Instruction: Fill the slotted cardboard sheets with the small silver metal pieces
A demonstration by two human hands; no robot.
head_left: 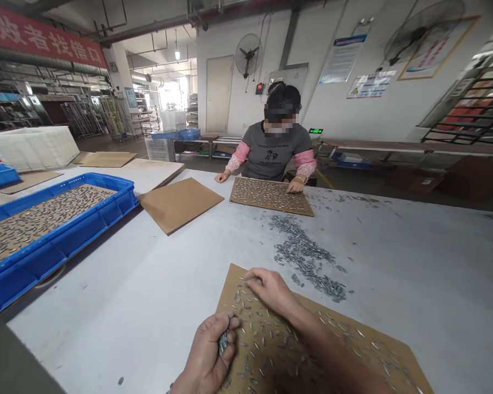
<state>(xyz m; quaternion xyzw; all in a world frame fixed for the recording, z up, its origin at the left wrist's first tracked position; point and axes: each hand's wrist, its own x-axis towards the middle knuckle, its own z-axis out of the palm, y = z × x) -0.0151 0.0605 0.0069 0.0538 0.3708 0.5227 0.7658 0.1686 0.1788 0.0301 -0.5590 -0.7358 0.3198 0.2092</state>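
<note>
Small silvery metal pieces (250,323) lie spread in rough rows on a brown cardboard sheet (229,282) in front of me. My left hand (211,350) is curled around a bunch of the metal pieces at the sheet's left edge. Over the sheet's upper left part, my right hand (269,287) pinches one small metal piece between thumb and finger, close to the cardboard. Just beyond the sheet, a loose heap of the same pieces (306,254) lies on the white table (148,295).
Across the table a person (273,148) sits with one hand on another cardboard sheet (267,195) covered with pieces. A bare cardboard sheet (183,204) lies left of it. The blue tray (94,219) at left holds a filled sheet; a white crate (33,148) stands behind.
</note>
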